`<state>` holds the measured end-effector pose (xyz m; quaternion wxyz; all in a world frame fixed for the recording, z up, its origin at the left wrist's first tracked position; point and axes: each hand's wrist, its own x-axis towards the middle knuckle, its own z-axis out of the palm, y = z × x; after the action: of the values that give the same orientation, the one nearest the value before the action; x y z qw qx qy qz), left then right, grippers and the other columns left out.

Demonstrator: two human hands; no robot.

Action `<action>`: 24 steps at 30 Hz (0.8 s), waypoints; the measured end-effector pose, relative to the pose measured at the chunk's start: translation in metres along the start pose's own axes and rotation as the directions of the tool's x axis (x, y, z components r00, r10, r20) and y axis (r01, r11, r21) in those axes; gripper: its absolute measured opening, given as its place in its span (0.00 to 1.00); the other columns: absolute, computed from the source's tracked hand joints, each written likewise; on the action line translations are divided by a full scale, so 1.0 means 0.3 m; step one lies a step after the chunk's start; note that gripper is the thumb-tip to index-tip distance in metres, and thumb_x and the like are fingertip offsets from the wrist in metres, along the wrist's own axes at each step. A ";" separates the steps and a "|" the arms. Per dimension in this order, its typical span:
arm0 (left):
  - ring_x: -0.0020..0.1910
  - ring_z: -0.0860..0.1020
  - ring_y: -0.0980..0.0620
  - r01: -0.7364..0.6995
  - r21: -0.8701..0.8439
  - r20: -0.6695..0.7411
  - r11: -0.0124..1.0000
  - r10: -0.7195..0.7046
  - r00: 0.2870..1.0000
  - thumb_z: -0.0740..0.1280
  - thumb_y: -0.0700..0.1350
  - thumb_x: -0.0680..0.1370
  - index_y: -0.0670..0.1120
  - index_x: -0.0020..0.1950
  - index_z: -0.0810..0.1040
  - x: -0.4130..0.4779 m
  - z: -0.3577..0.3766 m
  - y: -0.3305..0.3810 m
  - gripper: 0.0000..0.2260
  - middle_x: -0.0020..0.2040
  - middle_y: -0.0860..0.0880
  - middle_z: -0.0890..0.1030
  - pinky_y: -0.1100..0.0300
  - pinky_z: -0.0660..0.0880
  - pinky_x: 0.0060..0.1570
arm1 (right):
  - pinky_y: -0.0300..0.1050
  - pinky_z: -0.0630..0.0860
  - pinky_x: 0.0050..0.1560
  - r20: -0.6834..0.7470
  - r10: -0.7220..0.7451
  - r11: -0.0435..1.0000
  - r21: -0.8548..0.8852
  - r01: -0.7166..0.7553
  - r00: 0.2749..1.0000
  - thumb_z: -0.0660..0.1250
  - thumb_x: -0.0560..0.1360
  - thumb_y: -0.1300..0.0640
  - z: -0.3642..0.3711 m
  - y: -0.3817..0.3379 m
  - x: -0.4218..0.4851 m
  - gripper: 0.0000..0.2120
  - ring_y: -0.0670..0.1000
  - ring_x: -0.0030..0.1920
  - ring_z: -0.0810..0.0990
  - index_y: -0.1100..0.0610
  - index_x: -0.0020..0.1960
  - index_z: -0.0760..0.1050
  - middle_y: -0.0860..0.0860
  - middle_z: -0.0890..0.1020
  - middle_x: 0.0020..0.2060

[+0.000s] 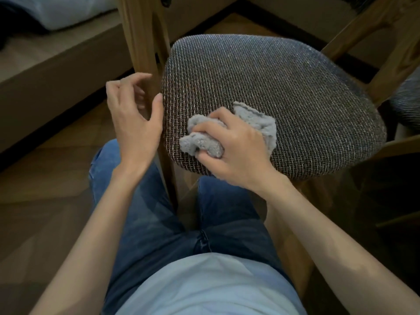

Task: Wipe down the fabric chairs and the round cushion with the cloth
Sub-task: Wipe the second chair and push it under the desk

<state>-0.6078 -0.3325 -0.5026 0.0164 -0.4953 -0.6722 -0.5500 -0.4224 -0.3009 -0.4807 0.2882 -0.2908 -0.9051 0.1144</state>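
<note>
While the right hand (pixel 236 145) clutches the cloth (pixel 263 125), the left hand (pixel 134 117) curls loosely.

From the cloth (pixel 261 123), the seat (pixel 284 83) is bare toward 1 o'clock; a wooden leg (pixel 141 42) stands at 10 o'clock.

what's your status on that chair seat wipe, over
Right hand grips bunched grey cloth, pressed on chair seat near its front. Left hand open, empty, thumb by seat's left edge. Wooden post beside left hand, off the cloth's path.
</note>
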 end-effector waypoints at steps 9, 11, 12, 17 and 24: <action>0.60 0.71 0.54 0.121 -0.077 -0.041 0.990 -0.125 0.991 0.65 0.45 0.78 0.46 0.70 0.67 0.040 -0.013 -0.035 0.20 0.58 0.58 0.63 0.53 0.75 0.56 | 0.46 0.74 0.41 0.004 0.113 0.994 -0.004 -0.113 0.994 0.66 0.73 0.46 0.095 0.051 0.260 0.16 0.47 0.46 0.75 0.52 0.58 0.77 0.48 0.75 0.51; 0.61 0.71 0.54 0.149 -0.084 -0.007 0.985 -0.150 0.989 0.65 0.47 0.79 0.47 0.72 0.65 0.059 -0.008 -0.042 0.22 0.60 0.55 0.65 0.51 0.74 0.58 | 0.46 0.74 0.43 0.007 0.153 0.987 -0.045 -0.152 0.988 0.65 0.74 0.45 0.121 0.088 0.329 0.16 0.48 0.47 0.76 0.51 0.58 0.77 0.48 0.75 0.52; 0.61 0.71 0.54 0.165 -0.092 0.015 0.982 -0.164 0.986 0.64 0.48 0.80 0.48 0.73 0.64 0.068 -0.006 -0.046 0.22 0.62 0.53 0.66 0.50 0.74 0.60 | 0.46 0.74 0.44 0.008 0.179 0.982 -0.062 -0.178 0.984 0.65 0.74 0.45 0.134 0.109 0.366 0.16 0.48 0.47 0.76 0.51 0.58 0.76 0.48 0.75 0.52; 0.61 0.72 0.58 0.208 -0.144 0.126 0.967 -0.190 0.974 0.57 0.53 0.82 0.50 0.76 0.60 0.102 0.016 -0.062 0.22 0.65 0.49 0.71 0.54 0.72 0.63 | 0.44 0.70 0.43 0.003 0.331 0.940 -0.094 -0.329 0.944 0.64 0.75 0.45 0.187 0.186 0.524 0.12 0.48 0.46 0.76 0.49 0.55 0.77 0.46 0.73 0.49; 0.64 0.71 0.59 0.218 -0.183 0.155 0.959 -0.191 0.969 0.52 0.57 0.81 0.48 0.75 0.60 0.096 0.042 -0.072 0.24 0.68 0.49 0.72 0.57 0.68 0.66 | 0.48 0.71 0.50 0.077 0.211 0.976 0.035 -0.215 0.974 0.60 0.69 0.40 0.102 0.137 0.360 0.22 0.47 0.47 0.73 0.51 0.55 0.81 0.47 0.77 0.47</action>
<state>-0.6309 -0.3023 -0.5067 -0.1362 -0.4584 -0.6613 -0.5779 -0.4935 -0.2051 -0.4717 0.2472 -0.3755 -0.8760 0.1749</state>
